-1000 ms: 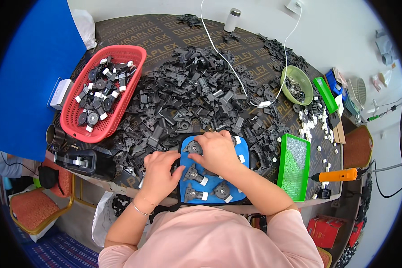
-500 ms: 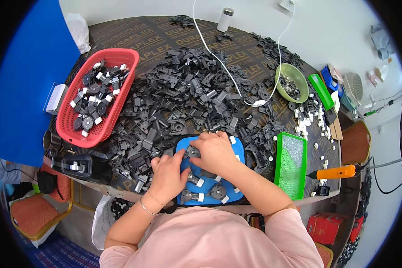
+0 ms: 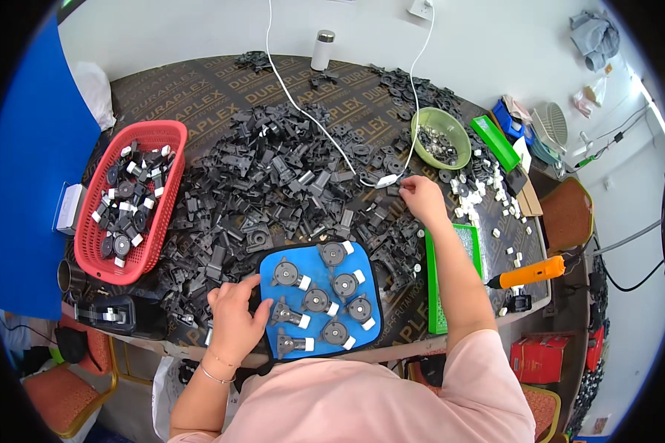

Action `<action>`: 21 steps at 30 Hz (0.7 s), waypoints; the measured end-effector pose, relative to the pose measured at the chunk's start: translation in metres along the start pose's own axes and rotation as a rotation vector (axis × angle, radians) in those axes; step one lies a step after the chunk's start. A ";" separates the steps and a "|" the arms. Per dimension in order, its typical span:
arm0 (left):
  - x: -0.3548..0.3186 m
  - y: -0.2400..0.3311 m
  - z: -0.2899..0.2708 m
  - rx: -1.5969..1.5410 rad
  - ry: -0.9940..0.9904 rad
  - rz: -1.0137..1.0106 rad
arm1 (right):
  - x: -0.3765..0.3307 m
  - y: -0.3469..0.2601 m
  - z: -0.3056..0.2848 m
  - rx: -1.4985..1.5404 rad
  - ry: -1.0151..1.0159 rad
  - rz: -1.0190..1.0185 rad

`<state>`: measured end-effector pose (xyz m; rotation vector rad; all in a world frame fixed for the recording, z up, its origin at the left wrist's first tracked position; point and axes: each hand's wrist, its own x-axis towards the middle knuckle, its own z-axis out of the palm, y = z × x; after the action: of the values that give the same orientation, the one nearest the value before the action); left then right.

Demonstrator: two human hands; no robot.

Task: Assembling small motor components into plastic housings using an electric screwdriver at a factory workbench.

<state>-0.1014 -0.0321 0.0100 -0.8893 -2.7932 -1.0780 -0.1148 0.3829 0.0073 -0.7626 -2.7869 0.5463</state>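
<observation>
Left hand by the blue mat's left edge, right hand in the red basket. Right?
One error: the right hand isn't in the red basket. The head view shows it out by the black parts, near the white cable's switch. The left hand is by the left edge of the blue mat, as you said.

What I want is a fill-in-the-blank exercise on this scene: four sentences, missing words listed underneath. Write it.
1. The left hand is at the edge of a mat whose surface is coloured ____.
2. The number of black-and-white pieces lying on that mat is ____.
3. Of the round bowl and the red basket, the right hand is nearer to the ____.
4. The handle of the tool at the right is coloured ____.

Missing words: blue; eight; round bowl; orange.
</observation>
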 end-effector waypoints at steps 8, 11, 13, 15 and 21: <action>-0.003 0.004 -0.012 0.017 0.052 -0.023 | 0.081 -0.036 0.029 -0.306 -0.137 -0.191; -0.010 -0.008 -0.019 0.050 0.120 -0.039 | 0.098 -0.042 0.038 -0.344 -0.235 -0.141; -0.013 -0.011 -0.022 0.037 0.130 -0.077 | 0.102 -0.039 0.046 -0.353 -0.256 -0.146; -0.013 -0.014 -0.022 0.036 0.137 -0.083 | 0.102 -0.038 0.048 -0.350 -0.251 -0.154; -0.006 -0.011 -0.018 0.001 0.136 -0.045 | 0.088 -0.046 0.034 -0.357 -0.369 -0.149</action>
<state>-0.1050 -0.0530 0.0154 -0.7262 -2.7148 -1.0979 -0.2201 0.3820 0.0033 -0.5519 -3.3060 0.1747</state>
